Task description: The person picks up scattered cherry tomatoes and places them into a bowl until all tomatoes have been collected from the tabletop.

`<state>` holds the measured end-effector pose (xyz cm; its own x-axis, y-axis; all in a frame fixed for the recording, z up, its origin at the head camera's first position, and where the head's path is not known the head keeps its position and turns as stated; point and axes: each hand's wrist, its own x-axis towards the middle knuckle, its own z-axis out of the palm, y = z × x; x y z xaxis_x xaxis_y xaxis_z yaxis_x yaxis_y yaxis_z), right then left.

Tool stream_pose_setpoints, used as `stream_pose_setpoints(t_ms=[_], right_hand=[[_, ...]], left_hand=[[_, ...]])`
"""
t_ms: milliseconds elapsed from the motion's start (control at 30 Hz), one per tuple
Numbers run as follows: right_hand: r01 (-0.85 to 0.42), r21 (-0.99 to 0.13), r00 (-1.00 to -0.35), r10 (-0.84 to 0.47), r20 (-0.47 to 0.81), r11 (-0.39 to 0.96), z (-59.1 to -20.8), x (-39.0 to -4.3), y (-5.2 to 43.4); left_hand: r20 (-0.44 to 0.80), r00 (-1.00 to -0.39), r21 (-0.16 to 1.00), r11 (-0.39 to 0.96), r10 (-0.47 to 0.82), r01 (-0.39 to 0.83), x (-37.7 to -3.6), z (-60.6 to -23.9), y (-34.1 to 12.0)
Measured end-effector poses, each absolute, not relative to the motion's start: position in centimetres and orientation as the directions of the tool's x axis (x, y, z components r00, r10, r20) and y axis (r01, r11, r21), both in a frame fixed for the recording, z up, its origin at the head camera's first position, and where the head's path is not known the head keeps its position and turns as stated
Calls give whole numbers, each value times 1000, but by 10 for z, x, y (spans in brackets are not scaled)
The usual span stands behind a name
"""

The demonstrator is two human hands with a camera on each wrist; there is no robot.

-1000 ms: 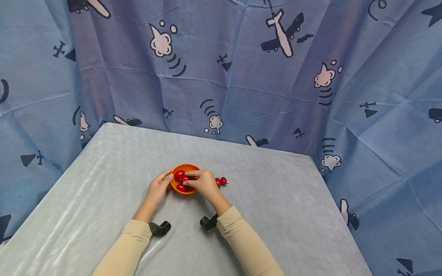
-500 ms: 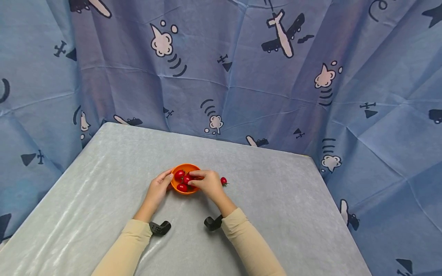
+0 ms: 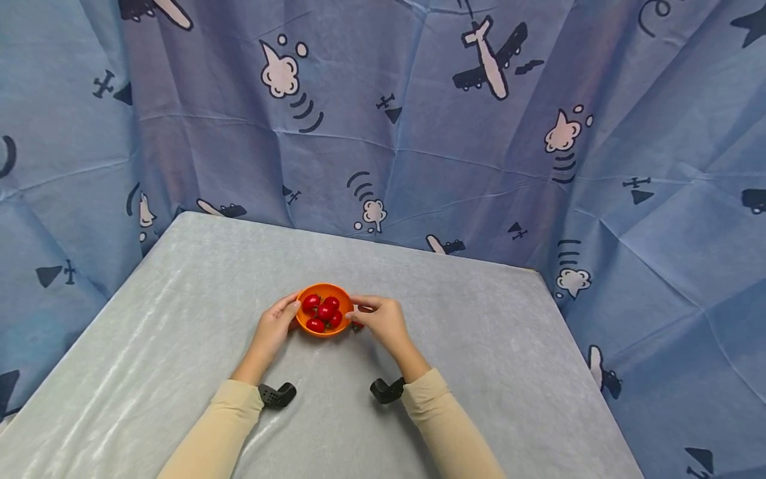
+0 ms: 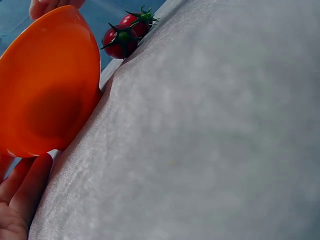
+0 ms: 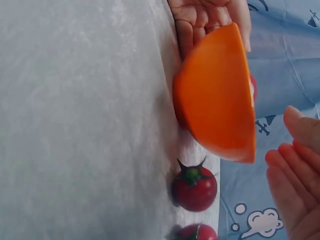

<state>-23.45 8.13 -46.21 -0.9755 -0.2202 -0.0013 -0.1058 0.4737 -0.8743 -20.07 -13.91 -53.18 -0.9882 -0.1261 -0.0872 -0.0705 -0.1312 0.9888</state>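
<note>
An orange bowl [image 3: 323,291] with several red cherry tomatoes [image 3: 325,311] stands mid-table. My left hand [image 3: 274,327] holds its left side, thumb at the rim and fingers curved against the wall [image 5: 200,20]. My right hand [image 3: 383,318] hovers just right of the bowl with relaxed fingers [image 5: 295,165], holding nothing. Two loose tomatoes with green stems [image 5: 194,187] lie on the cloth beside the bowl. In the head view the right hand hides them, apart from a sliver of red [image 3: 357,326]. The left wrist view shows them past the bowl [image 4: 125,37].
A grey cloth covers the table [image 3: 479,346]. A blue curtain printed with planes and clouds [image 3: 419,133] hangs close behind and on both sides. The table's right edge [image 3: 574,346] drops off into the curtain. Black wrist mounts [image 3: 276,396] sit on both sleeves.
My right hand has drawn back rightward out of the bowl and now covers the loose tomatoes. The tomatoes in the bowl are now all in view. The left hand and bowl stayed put.
</note>
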Motion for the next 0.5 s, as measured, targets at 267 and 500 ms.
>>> stream_pose_setpoints(t_ms=[267, 500], right_hand=[[-49, -883, -988, -152, -25, 466, -466, -236, 100], [-28, -899, -995, -96, -15, 437, -468, -240, 116]], left_hand=[[-99, -988, 988, -131, -121, -83, -201, -531, -139], [-101, -988, 987, -137, -121, -84, -201, -530, -138]])
